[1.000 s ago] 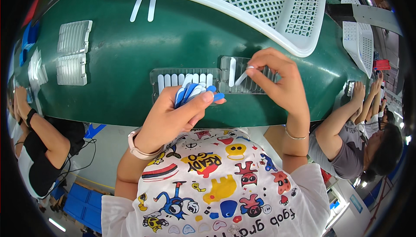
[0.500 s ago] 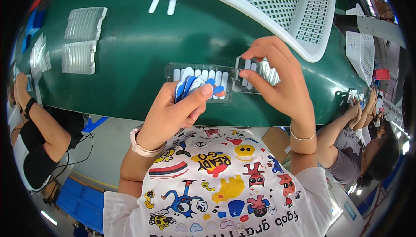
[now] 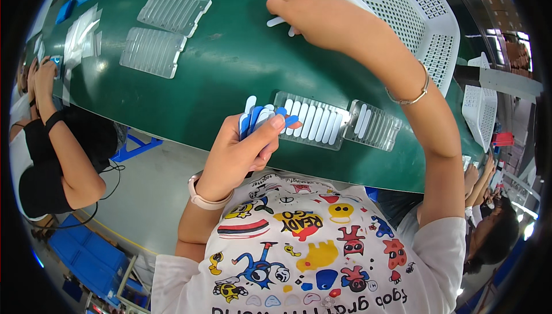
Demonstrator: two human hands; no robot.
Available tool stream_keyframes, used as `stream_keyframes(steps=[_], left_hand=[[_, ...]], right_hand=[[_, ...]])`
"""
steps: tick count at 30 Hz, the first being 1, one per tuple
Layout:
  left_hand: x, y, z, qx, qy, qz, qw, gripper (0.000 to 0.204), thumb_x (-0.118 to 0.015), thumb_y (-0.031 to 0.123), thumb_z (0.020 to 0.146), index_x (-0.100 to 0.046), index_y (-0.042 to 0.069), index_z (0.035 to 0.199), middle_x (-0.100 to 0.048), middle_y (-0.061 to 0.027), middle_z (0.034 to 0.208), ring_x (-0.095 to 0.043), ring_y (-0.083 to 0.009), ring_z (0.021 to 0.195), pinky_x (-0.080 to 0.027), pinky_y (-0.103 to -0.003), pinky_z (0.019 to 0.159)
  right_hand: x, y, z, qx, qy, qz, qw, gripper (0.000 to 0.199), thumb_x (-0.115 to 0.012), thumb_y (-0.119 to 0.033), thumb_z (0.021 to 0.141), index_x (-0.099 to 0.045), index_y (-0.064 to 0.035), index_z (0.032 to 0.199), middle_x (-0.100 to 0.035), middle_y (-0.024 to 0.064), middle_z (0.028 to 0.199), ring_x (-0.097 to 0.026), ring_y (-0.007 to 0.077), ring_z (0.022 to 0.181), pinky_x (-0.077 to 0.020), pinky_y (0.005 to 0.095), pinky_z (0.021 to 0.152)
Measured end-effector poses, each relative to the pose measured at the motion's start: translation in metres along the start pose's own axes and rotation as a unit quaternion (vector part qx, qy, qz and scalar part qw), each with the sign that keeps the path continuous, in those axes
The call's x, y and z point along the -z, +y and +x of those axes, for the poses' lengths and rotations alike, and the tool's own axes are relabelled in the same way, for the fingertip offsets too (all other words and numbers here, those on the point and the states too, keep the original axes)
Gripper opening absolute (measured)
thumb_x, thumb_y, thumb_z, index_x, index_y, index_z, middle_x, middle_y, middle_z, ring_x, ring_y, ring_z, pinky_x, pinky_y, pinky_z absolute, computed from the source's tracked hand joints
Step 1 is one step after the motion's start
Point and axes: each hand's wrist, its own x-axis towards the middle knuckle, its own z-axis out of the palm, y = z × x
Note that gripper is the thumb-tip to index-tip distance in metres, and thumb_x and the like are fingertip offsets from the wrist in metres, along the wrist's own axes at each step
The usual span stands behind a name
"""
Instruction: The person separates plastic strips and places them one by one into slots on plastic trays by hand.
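Observation:
My left hand (image 3: pixel 244 147) is closed around a fanned bunch of blue and white round-ended strips (image 3: pixel 259 117), which look like small nail files. Behind it lies a clear ribbed tray (image 3: pixel 282 97) with several white strips (image 3: pixel 313 123) side by side in its grooves. Butted against that tray's right side, another clear tray (image 3: pixel 384 133) carries two white strips (image 3: pixel 362 120) at its left end. Far forward, my right hand (image 3: pixel 322 18) is curled over two loose white strips (image 3: pixel 276 21) whose ends poke out beneath it. Its fingertips are hidden.
Two ribbed clear trays (image 3: pixel 175 9) lie on the green table (image 3: pixel 230 67) at the left. A white perforated basket (image 3: pixel 428 32) stands behind my right forearm. Clear plastic pieces (image 3: pixel 80 35) lie farther left. Co-workers' arms (image 3: pixel 72 159) show at both sides.
My right hand has left the right-hand clear tray and reached forward to the loose white strips near the basket. My left hand keeps its bunch. The whole view has turned somewhat.

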Motion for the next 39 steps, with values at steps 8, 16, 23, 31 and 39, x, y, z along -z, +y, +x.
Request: stream_keyframes(steps=[8, 16, 23, 31, 39], left_hand=[[0.009, 0.008, -0.002, -0.007, -0.011, 0.013, 1.000, 0.021, -0.057, 0.022, 0.090, -0.056, 0.001, 0.087, -0.053, -0.0046, 0.062, -0.030, -0.0008, 0.040, -0.020, -0.017, 0.035], [-0.011, 0.013, 0.008, -0.004, 0.009, -0.018, 1.000, 0.034, -0.057, 0.029, 0.090, -0.056, 0.001, 0.071, -0.046, 0.0016, 0.055, -0.031, -0.0002, 0.042, -0.020, -0.019, 0.037], [-0.055, 0.002, 0.019, 0.041, -0.079, 0.077, 0.993, 0.037, -0.060, 0.029, 0.088, -0.051, 0.005, 0.062, -0.044, 0.0028, 0.051, -0.034, -0.0025, 0.041, -0.024, -0.020, 0.038], [-0.083, -0.003, 0.023, 0.026, -0.085, 0.136, 0.987, 0.033, -0.062, 0.029, 0.087, -0.062, 0.001, 0.070, -0.047, 0.0043, 0.053, -0.038, -0.0018, 0.047, -0.029, -0.020, 0.043], [-0.080, -0.004, 0.022, 0.020, -0.043, 0.145, 0.988, 0.028, -0.061, 0.024, 0.086, -0.066, -0.001, 0.077, -0.047, 0.0039, 0.053, -0.037, -0.0018, 0.046, -0.028, -0.019, 0.043]], right_hand=[[-0.007, -0.016, -0.017, -0.053, 0.000, 0.119, 0.991, 0.015, -0.062, -0.004, 0.075, -0.053, -0.0037, 0.088, -0.056, 0.0082, 0.082, -0.054, 0.0279, 0.086, -0.0445, 0.0375, 0.072], [0.003, -0.072, -0.117, 0.038, 0.374, -0.081, 0.923, 0.016, -0.063, -0.017, 0.062, -0.063, -0.0120, 0.077, -0.065, -0.0012, 0.089, -0.053, 0.0138, 0.074, -0.0268, 0.0347, 0.068], [-0.014, -0.080, -0.163, -0.030, 0.400, -0.063, 0.914, 0.014, -0.063, -0.017, 0.063, -0.062, -0.0133, 0.076, -0.065, -0.0035, 0.087, -0.050, 0.0114, 0.074, -0.0254, 0.0361, 0.071], [-0.019, -0.088, -0.193, -0.082, 0.414, -0.012, 0.907, 0.016, -0.066, -0.017, 0.068, -0.063, -0.0150, 0.083, -0.064, -0.0055, 0.088, -0.050, 0.0116, 0.076, -0.0265, 0.0368, 0.075], [-0.030, -0.079, -0.215, -0.151, 0.417, -0.037, 0.896, 0.025, -0.066, -0.016, 0.067, -0.066, -0.0147, 0.092, -0.063, -0.0063, 0.094, -0.048, 0.0111, 0.077, -0.0261, 0.0340, 0.074]])
